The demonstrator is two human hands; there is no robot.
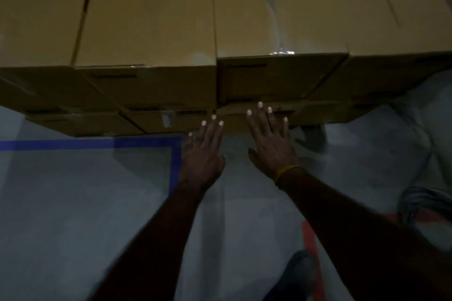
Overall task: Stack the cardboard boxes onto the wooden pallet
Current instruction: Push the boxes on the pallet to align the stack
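Both hands are reaching toward twelve o'clock with fingers straight and spread, gripping nothing. The right hand (271,142) is touching the lower cardboard box (281,118) in the stack; the left hand (204,151) is trailing slightly. The box's long axis is running away from the person.

Plain brown rectangular cardboard boxes (151,19), taped shut, stand stacked in close rows across the far half of the scene, several layers high. A lower box (259,117) juts nearer at the front.
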